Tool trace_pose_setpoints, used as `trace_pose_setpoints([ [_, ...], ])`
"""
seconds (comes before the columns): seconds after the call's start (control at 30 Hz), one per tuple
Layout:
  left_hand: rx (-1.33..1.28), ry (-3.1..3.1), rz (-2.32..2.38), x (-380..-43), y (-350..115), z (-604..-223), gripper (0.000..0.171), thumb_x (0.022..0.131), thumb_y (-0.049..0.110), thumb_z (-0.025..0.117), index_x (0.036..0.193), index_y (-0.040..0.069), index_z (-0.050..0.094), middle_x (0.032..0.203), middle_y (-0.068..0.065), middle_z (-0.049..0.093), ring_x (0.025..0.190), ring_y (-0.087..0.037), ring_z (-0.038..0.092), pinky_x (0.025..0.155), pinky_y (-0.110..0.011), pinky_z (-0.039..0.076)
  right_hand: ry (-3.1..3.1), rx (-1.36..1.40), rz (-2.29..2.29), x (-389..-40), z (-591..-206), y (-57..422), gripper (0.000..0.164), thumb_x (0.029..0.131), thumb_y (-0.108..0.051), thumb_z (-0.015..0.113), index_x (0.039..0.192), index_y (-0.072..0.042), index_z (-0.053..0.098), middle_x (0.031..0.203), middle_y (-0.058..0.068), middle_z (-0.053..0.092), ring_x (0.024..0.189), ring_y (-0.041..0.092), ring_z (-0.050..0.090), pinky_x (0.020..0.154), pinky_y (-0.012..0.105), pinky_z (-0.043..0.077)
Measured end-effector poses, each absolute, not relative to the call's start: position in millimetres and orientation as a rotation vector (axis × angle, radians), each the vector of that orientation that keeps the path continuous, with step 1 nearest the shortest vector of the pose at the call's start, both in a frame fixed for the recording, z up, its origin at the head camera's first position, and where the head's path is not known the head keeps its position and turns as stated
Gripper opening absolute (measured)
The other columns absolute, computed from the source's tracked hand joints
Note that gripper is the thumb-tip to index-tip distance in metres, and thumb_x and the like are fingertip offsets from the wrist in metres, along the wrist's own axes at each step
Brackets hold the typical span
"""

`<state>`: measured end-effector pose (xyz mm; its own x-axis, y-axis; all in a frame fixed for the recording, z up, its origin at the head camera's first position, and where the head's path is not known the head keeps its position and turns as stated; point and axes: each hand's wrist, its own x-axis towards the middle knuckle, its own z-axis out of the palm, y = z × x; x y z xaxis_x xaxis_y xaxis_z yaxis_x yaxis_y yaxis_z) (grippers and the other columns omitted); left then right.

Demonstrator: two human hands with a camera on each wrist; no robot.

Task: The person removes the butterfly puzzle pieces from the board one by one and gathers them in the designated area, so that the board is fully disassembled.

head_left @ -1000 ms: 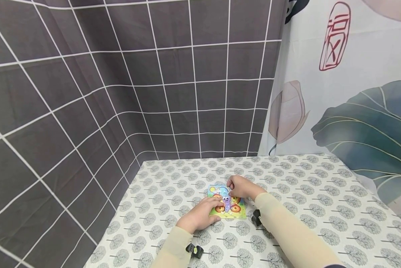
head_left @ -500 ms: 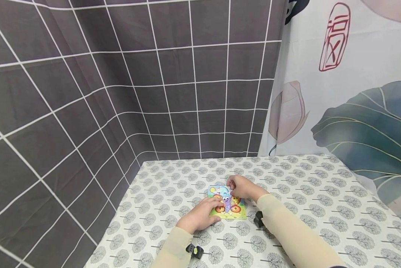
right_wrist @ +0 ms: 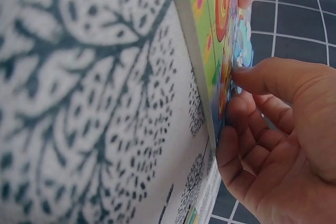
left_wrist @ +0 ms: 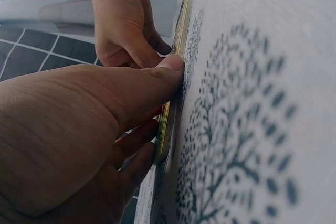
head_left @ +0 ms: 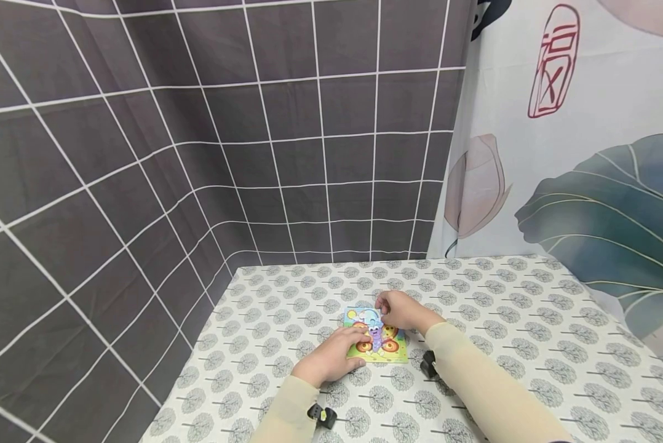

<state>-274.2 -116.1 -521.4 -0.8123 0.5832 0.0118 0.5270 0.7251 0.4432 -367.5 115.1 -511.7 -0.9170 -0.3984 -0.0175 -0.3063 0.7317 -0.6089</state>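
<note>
A flat square jigsaw puzzle [head_left: 384, 355] with a cartoon butterfly lies on the patterned tablecloth. My left hand [head_left: 334, 355] holds its left side, fingers over the picture and thumb at the near edge, as the left wrist view shows closer. At the far right corner is my right hand [head_left: 400, 309], fingers curled. In the right wrist view its thumb and index finger pinch at the picture's surface, apparently on a puzzle piece mostly hidden by them. A light blue piece [right_wrist: 244, 43] stands slightly raised from the board beside the thumb.
The white tablecloth [head_left: 287, 381] has a grey tree print. A dark gridded curtain [head_left: 287, 160] hangs behind and to the left. On the right hangs a white cloth with a leaf print [head_left: 614, 215]. Small black devices are strapped to both wrists.
My right hand and forearm have shifted very slightly to the right. The blue part at the puzzle's top looks slightly moved. The left hand keeps its place.
</note>
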Motion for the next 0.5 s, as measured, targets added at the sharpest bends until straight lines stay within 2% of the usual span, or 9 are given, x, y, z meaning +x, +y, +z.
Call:
trace_pose_setpoints([
  [0.23, 0.896, 2.796, 0.676, -275.1, -116.2, -524.0, 0.056, 0.097, 0.029, 0.075, 0.149, 0.018, 0.058, 0.164, -0.002, 0.043, 0.152, -0.030, 0.036, 0.124, -0.053, 0.032, 2.785, -0.562, -0.959, -366.1, -511.0, 118.0, 0.023, 0.083, 0.004, 0.076, 0.102, -0.008, 0.069, 0.082, -0.001, 0.060, 0.074, 0.015, 0.056, 0.071, 0.031, 0.053],
  [0.5, 0.884, 2.798, 0.666, -275.6, -116.6, -525.3, 0.057, 0.097, 0.030, 0.075, 0.150, 0.019, 0.058, 0.164, -0.001, 0.043, 0.152, -0.029, 0.036, 0.124, -0.053, 0.033, 2.790, -0.557, -0.931, -364.8, -511.8, 121.9, 0.025, 0.080, 0.005, 0.074, 0.100, -0.009, 0.068, 0.080, 0.000, 0.059, 0.073, 0.015, 0.055, 0.068, 0.031, 0.053],
])
